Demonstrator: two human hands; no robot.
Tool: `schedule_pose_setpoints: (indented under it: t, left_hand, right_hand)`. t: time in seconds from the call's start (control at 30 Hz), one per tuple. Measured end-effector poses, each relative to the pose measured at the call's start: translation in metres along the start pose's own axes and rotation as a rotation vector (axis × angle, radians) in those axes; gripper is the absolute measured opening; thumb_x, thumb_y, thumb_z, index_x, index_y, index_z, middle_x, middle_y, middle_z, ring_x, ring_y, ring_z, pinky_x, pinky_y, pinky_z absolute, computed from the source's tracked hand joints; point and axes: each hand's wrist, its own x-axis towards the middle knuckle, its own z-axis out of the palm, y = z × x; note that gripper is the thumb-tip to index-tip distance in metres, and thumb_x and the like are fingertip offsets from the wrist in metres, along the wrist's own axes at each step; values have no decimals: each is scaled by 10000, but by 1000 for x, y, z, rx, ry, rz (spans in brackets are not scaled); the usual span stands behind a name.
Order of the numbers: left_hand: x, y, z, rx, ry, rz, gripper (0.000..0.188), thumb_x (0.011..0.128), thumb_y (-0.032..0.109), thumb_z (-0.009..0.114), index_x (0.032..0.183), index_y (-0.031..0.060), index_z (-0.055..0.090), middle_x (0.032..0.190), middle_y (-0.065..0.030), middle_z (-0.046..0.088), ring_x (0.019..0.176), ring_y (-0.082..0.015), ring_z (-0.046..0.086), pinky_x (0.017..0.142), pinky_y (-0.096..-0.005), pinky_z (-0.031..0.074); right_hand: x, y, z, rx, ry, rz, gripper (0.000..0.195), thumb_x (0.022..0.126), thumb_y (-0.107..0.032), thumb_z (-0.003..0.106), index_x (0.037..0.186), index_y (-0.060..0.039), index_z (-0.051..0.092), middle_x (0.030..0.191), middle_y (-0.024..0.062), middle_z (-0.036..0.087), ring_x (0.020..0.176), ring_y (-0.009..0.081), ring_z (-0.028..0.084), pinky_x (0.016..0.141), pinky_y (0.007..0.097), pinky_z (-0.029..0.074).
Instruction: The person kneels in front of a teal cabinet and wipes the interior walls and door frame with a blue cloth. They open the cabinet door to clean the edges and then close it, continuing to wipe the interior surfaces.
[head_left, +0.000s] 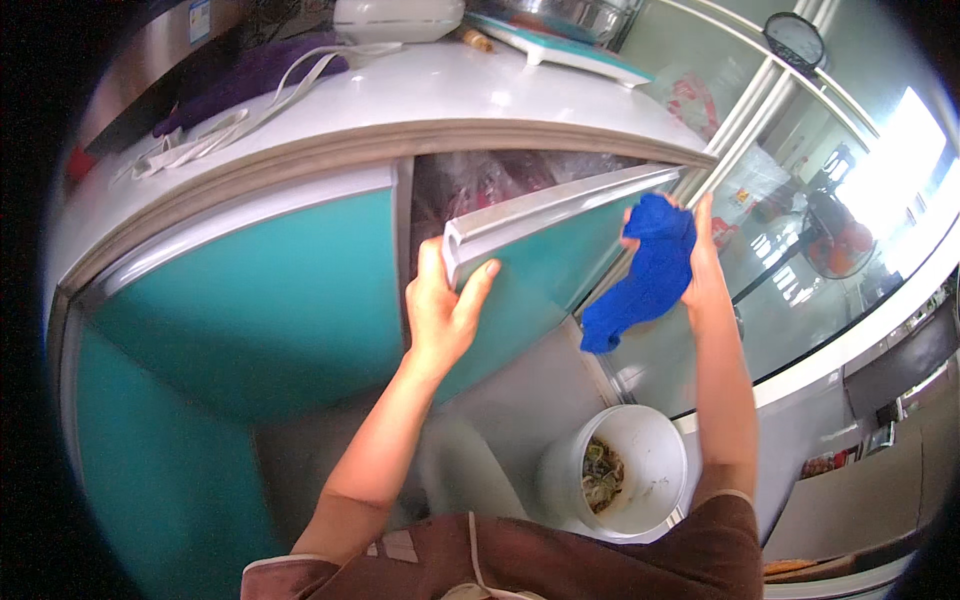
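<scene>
A teal cabinet door (517, 322) with a pale metal edge strip stands ajar under the countertop. My left hand (444, 304) grips its free edge, thumb on the teal front and fingers behind. In my right hand (703, 251) is a blue cloth (649, 270), bunched at the top and hanging down in front of the door's hinge side. Some of the right fingers are hidden behind the cloth. Clear plastic bags (487, 180) show in the dark gap above the door, their contents unclear.
A white bucket (667, 457) with food scraps stands on the floor by the glass sliding door (780, 300). On the white countertop (450, 90) are a teal-edged scale (562, 49), a white appliance (397, 19), white straps (300, 75) and purple cloth (255, 82).
</scene>
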Motion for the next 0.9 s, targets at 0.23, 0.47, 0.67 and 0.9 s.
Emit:
schedule_pose_setpoints:
  t: [0.23,0.47,0.67,0.9]
  left_hand:
    - [2,-5,2,19,-48,2,369,816,191,680,1051,2,468,902,-102,629,817,-120,575,726,-266,467]
    - [4,-2,0,57,-49,1,377,810,188,685,1050,-1,464,887,-117,632,808,-133,594,714,-274,475]
    - [4,-5,1,46,-31,-7,371,811,207,684,1039,4,473,882,-104,631,794,-128,581,705,-270,471]
    - [4,-2,2,56,-25,32,377,811,214,686,1036,2,471,872,-104,628,791,-133,577,705,-278,469]
  right_hand:
    - [-47,49,-66,-676,-50,235,496,788,-232,673,1218,-48,511,1111,64,567,1041,163,520,907,312,407]
    - [-65,23,-46,-633,210,53,401,831,-202,633,1163,1,538,976,78,631,916,180,605,834,323,479]
    - [-46,-9,-14,161,93,-139,380,915,-336,513,1143,-32,527,1059,121,616,916,244,619,794,389,522]
    - [-10,10,28,-152,297,-499,335,871,-229,604,1135,-28,559,1011,66,615,858,151,599,793,300,484]
